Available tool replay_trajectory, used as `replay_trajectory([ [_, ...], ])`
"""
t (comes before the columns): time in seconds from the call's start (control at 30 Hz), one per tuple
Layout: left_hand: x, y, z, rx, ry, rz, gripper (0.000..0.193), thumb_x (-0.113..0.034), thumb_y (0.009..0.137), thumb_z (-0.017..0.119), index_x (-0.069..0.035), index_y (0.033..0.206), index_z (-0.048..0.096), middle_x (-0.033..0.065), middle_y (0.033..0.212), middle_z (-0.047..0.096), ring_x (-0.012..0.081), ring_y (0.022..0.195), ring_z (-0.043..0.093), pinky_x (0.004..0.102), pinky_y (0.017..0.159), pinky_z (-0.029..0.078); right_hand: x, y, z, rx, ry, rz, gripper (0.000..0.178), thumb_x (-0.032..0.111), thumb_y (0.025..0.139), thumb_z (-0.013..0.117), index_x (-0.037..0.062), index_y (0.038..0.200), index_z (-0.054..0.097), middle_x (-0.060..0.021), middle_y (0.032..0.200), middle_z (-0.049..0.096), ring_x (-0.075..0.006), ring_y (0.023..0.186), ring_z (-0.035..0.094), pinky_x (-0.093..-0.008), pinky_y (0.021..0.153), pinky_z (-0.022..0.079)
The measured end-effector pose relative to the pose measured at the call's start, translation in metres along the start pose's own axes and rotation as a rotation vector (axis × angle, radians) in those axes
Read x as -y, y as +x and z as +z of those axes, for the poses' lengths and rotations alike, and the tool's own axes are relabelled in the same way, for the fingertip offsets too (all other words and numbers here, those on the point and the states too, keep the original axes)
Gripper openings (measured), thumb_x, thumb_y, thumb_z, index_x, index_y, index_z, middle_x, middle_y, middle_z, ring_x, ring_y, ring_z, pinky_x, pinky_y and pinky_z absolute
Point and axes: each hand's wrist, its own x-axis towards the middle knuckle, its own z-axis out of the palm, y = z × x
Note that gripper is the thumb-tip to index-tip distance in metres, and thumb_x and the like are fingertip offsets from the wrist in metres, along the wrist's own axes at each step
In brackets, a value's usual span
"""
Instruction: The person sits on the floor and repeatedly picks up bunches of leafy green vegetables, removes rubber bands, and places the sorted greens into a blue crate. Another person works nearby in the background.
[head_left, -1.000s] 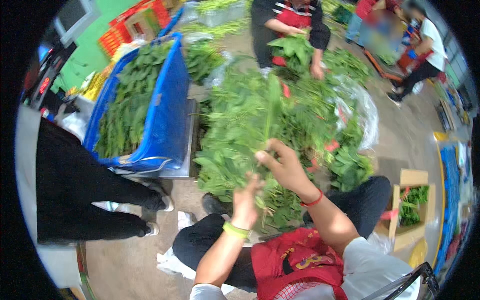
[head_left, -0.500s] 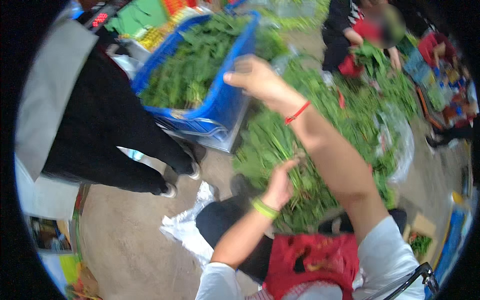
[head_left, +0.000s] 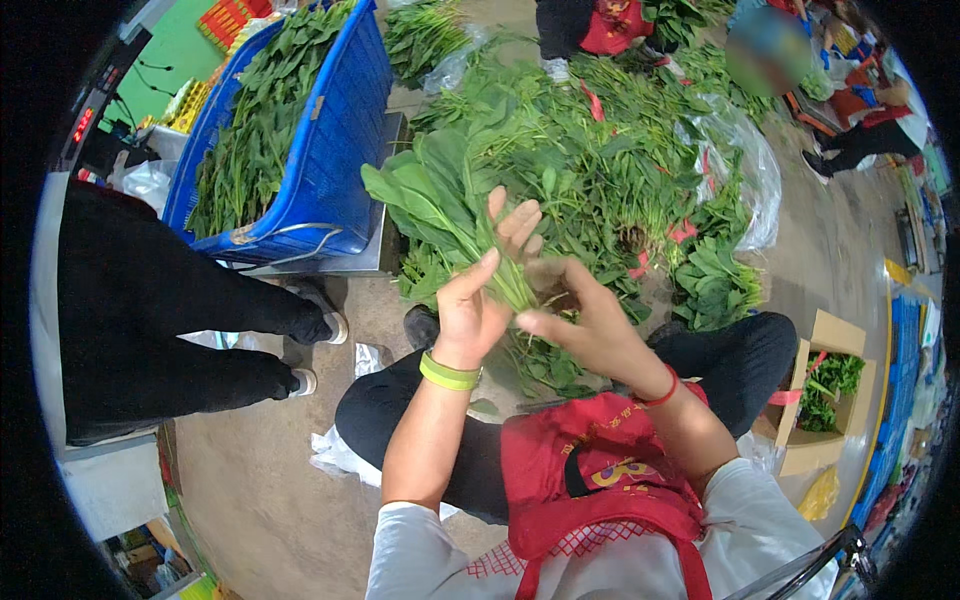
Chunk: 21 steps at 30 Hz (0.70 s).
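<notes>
My left hand (head_left: 472, 315), with a yellow-green wristband, holds a small bunch of leafy greens (head_left: 435, 205) over the near edge of the pile. Its leaves point up and left, and the stems cross between thumb and fingers. At the root end, my right hand (head_left: 592, 322), wearing a red cord, has thumb and fingertips closed around the lower stems. Some of its fingers are blurred. Behind both hands a wide pile of greens (head_left: 600, 150) covers the floor, with red ties on some bunches.
A blue crate (head_left: 345, 130) of greens stands at the left on a metal platform (head_left: 388, 240). Beside it is a person in black trousers (head_left: 150, 310). An open cardboard box (head_left: 805, 455) with greens lies right. Clear plastic sheeting (head_left: 760, 195) borders the pile; other people work beyond.
My right hand has come back from beside the crate to the stems at my left hand. My left hand has lifted a bunch from the pile. The view has shifted.
</notes>
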Motion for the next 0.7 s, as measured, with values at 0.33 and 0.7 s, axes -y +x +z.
replay_trajectory([
  [0.33,0.015,0.006,-0.004,-0.081,-0.247,-0.029,0.046,-0.032,0.107,0.048,-0.004,0.143,0.045,0.0181,0.137,0.056,0.0346,0.136,0.049,0.0521,0.119,0.036,-0.011,-0.006,-0.003,-0.316,-0.262,-0.123,0.022,0.008,0.090,0.074,-0.0003,0.109,0.066,-0.0104,0.090,0.065,-0.0181,0.078,0.064,-0.0309,0.072,0.052],
  [0.7,0.017,-0.001,-0.013,-0.182,-0.338,0.022,0.024,-0.028,0.108,0.048,-0.009,0.119,0.058,0.0168,0.131,0.061,0.0336,0.130,0.054,0.0515,0.117,0.040,-0.016,0.002,0.012,-0.364,-0.354,-0.262,0.017,0.009,0.088,0.072,0.0015,0.102,0.067,-0.0155,0.098,0.065,-0.0353,0.088,0.065,-0.0409,0.077,0.053],
])
